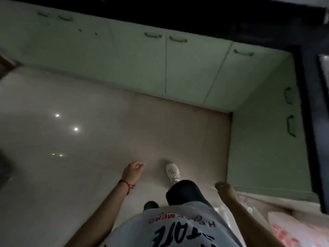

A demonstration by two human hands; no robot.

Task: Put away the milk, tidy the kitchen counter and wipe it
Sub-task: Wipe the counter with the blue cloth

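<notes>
No milk is in view, so its container, weight and best hold cannot be judged; if a carton, it would likely be sloshy and want a wrap around the body. The left hand (pixel 133 171) hangs at 6 o'clock with fingers loosely curled, holding nothing. The right hand (pixel 224 190), toward 5 o'clock, is blurred but also looks empty. Pale green cabinets (pixel 187 68) run across 12 o'clock, under the dark tabletop (pixel 195 20) edge.
</notes>
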